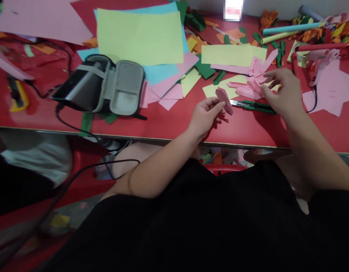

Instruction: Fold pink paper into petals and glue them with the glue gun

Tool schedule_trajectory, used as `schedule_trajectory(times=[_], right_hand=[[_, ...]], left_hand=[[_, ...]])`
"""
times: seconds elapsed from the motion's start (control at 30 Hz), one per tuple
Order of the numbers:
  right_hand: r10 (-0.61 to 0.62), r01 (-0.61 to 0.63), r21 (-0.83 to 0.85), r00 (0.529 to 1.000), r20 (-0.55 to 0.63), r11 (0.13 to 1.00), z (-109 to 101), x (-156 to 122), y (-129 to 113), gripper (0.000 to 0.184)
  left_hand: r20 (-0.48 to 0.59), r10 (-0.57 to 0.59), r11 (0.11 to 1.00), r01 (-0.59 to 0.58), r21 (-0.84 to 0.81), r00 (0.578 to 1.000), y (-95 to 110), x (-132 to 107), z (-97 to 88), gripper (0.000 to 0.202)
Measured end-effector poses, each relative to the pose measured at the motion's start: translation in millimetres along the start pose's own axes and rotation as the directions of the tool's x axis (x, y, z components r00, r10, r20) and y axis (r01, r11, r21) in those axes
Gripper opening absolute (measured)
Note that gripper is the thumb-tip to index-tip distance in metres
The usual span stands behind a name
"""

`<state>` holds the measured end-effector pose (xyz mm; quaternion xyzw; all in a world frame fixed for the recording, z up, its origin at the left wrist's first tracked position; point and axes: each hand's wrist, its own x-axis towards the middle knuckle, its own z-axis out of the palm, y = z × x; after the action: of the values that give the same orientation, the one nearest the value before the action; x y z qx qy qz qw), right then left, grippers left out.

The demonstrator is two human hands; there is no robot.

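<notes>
My left hand [206, 113] pinches a small folded pink paper piece [224, 99] just above the red table [163, 122]. My right hand [282, 90] hovers to its right with fingers spread, fingertips at a pile of folded pink paper pieces [252, 81] lying on a yellow sheet [219, 87]. Green-handled scissors [255, 106] lie on the table between my two hands, partly under my right hand.
An open grey case [106, 85] with a black device and cable sits at left. Large yellow [140, 36], blue and pink sheets cover the table's middle. A pink glue gun [318, 62], rolled paper tubes [287, 30] and coloured scraps lie at right. A yellow cutter [18, 96] is far left.
</notes>
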<state>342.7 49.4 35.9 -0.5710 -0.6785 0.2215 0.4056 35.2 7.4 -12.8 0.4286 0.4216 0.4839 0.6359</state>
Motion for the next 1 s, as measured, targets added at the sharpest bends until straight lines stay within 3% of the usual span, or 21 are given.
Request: schedule_trajectory(times=[0.1,0.17,0.27,0.33,0.43,0.6,0.67,0.73,0.83,0.93,1.0], right_hand=[[0.008,-0.008,0.009,1.000,-0.021,1.000,13.3,-10.0,-16.8,0.036],[0.026,-0.028,0.082,0.999,0.035,0.996,30.0,-21.7,-35.1,0.034],[-0.025,0.000,0.157,0.988,0.155,0.988,52.3,-38.8,-62.8,0.031],[-0.051,0.021,0.172,0.984,0.169,0.985,58.9,-45.5,-74.8,0.027],[0.007,-0.047,0.226,0.985,0.174,0.973,61.2,-50.2,-79.6,0.030],[0.158,-0.293,0.423,0.932,0.326,0.858,75.5,-55.2,-75.4,0.045],[0.160,-0.293,0.454,0.938,0.309,0.841,76.1,-51.2,-72.1,0.049],[0.144,-0.219,0.408,0.968,0.207,0.886,61.6,-39.8,-61.0,0.048],[0.097,-0.088,0.158,0.994,-0.048,0.983,6.7,-14.5,-20.0,0.043],[0.067,-0.113,-0.105,0.927,-0.369,0.988,-62.2,7.0,44.3,0.048],[0.017,-0.135,-0.226,0.889,-0.457,0.965,-95.5,17.3,89.2,0.053]], left_hand=[[-0.011,-0.028,0.999,0.028,-0.032,1.000,-1.2,-0.5,0.2,0.024],[-0.005,-0.026,0.999,0.026,-0.041,1.000,-1.1,-1.9,1.2,0.024],[0.018,0.041,0.998,-0.040,-0.054,0.999,1.0,-4.4,4.0,0.023],[0.031,0.093,0.995,-0.092,-0.046,0.995,3.0,-5.7,6.1,0.019],[0.021,0.101,0.995,-0.100,-0.019,0.995,4.2,-6.7,7.5,0.024],[0.022,0.101,0.995,-0.101,0.013,0.995,0.2,-7.2,6.9,0.046],[0.017,0.071,0.997,-0.072,0.026,0.997,-1.5,-7.4,7.0,0.051],[-0.015,0.040,0.999,-0.040,0.014,0.999,-2.5,-7.6,7.0,0.052],[-0.057,0.021,1.000,-0.022,-0.018,0.998,-3.5,-6.8,5.4,0.052],[-0.067,0.008,1.000,-0.009,-0.015,0.998,-5.1,-4.0,3.4,0.050],[-0.067,0.003,1.000,-0.003,-0.004,0.998,-6.4,-1.4,3.2,0.047]])
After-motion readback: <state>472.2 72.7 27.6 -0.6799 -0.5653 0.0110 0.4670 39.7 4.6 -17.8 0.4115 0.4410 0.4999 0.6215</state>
